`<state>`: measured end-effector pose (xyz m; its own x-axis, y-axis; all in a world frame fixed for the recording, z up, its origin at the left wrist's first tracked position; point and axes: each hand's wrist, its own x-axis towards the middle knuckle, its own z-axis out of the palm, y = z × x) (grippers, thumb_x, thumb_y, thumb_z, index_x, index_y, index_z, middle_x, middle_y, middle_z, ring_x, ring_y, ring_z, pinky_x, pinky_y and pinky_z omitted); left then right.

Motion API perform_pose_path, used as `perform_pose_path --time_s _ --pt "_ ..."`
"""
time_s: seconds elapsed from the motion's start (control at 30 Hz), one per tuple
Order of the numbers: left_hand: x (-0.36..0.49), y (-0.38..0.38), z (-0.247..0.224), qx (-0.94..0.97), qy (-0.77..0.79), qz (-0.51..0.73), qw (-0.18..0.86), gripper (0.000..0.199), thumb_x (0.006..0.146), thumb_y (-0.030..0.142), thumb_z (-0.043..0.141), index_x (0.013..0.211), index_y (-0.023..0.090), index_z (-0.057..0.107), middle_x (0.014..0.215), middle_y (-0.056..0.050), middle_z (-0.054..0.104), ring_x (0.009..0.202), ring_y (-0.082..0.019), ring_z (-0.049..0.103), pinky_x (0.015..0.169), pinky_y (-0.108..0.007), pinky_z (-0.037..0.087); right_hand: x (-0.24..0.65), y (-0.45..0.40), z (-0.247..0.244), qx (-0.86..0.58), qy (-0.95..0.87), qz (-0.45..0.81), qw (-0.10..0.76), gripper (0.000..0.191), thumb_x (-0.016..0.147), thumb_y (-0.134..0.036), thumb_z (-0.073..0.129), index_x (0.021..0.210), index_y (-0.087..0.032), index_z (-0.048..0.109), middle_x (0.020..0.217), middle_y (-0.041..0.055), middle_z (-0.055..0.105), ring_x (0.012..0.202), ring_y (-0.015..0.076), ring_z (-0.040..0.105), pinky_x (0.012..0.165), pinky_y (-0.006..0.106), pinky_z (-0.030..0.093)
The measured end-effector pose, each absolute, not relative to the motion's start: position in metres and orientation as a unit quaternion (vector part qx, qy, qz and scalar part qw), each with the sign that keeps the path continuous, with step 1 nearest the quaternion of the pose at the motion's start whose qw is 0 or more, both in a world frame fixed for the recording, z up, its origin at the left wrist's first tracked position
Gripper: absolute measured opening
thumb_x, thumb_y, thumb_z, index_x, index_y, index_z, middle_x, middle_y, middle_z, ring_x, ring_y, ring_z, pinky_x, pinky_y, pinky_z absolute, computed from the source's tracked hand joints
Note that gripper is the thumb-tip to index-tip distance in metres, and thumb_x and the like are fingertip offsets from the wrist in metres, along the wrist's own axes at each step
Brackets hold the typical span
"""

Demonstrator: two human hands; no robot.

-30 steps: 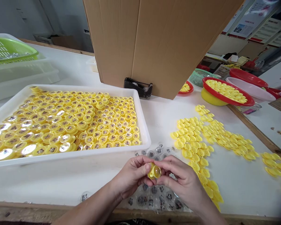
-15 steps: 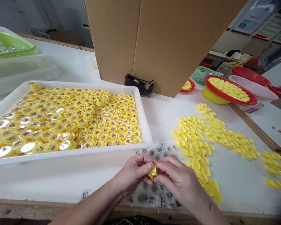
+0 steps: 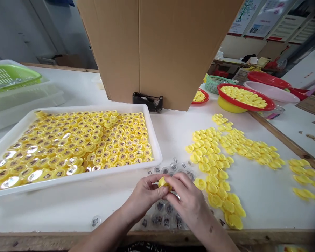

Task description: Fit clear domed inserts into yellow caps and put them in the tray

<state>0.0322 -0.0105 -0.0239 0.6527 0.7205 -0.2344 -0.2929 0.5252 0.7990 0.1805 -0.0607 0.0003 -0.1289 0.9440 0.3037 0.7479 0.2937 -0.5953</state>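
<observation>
My left hand (image 3: 144, 196) and my right hand (image 3: 187, 201) meet over the table's near edge, both pinching one small yellow cap (image 3: 163, 182) between thumbs and fingertips. Beneath the hands lies a patch of clear round domes with dark pictures (image 3: 162, 217). To the left stands a white tray (image 3: 76, 178) filled with several finished yellow caps (image 3: 76, 143). A spread of loose yellow pieces (image 3: 220, 157) lies on the table to the right of my right hand.
A tall cardboard box (image 3: 157, 52) stands behind, with a black tape dispenser (image 3: 147, 102) at its foot. A red bowl of yellow pieces (image 3: 245, 98), more bowls and a green basket (image 3: 215, 82) sit far right. A green basket on clear trays (image 3: 13, 77) is far left.
The view has shifted, so the tray and box sit lower and more to the left. Both hands have turned the cap; its clear dome no longer faces the camera.
</observation>
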Motion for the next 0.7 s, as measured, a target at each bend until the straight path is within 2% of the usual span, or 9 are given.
perform_pose_path --time_s 0.13,0.27,0.37,0.47,0.7 --pt "0.031 -0.015 -0.014 0.421 0.291 0.327 0.794 0.024 0.074 0.027 0.071 0.094 0.015 0.066 0.083 -0.004 0.067 0.076 -0.014 0.061 0.074 -0.027 0.049 0.188 -0.061 0.003 -0.594 -0.658 0.257 0.384 0.031 0.076 -0.018 0.067 0.105 -0.022 0.057 0.090 0.0031 0.057 0.074 0.0161 0.059 0.067 0.029 0.052" --pt "0.028 -0.018 -0.016 0.462 0.325 0.359 0.743 0.023 0.071 0.027 0.073 0.088 0.016 0.062 0.082 -0.003 0.066 0.077 -0.015 0.060 0.071 -0.025 0.048 0.193 -0.061 0.005 -0.581 -0.608 0.368 0.396 0.015 0.079 -0.022 0.063 0.094 -0.021 0.061 0.085 0.0010 0.063 0.073 0.0151 0.060 0.067 0.027 0.050" --pt "0.024 -0.019 -0.016 0.520 0.342 0.355 0.698 0.024 0.074 0.030 0.070 0.092 0.016 0.062 0.086 -0.005 0.067 0.082 -0.017 0.060 0.074 -0.027 0.048 0.189 -0.062 0.004 -0.577 -0.602 0.375 0.405 0.009 0.080 -0.020 0.061 0.089 -0.021 0.061 0.079 -0.0004 0.063 0.071 0.0143 0.059 0.067 0.025 0.048" --pt "0.023 -0.020 -0.012 0.574 0.377 0.342 0.642 0.024 0.077 0.033 0.066 0.092 0.015 0.061 0.084 -0.005 0.066 0.078 -0.016 0.059 0.070 -0.026 0.047 0.184 -0.063 0.001 -0.568 -0.598 0.372 0.425 0.005 0.081 -0.022 0.060 0.086 -0.021 0.060 0.077 -0.0008 0.061 0.070 0.0138 0.057 0.065 0.024 0.047" --pt "0.026 -0.019 0.000 0.629 0.429 0.315 0.566 0.019 0.077 0.029 0.062 0.085 0.012 0.063 0.075 -0.006 0.064 0.068 -0.015 0.056 0.061 -0.024 0.044 0.182 -0.061 -0.014 -0.533 -0.517 0.486 0.461 0.014 0.082 -0.035 0.059 0.088 -0.022 0.062 0.080 0.0018 0.066 0.076 0.0178 0.063 0.069 0.024 0.052"
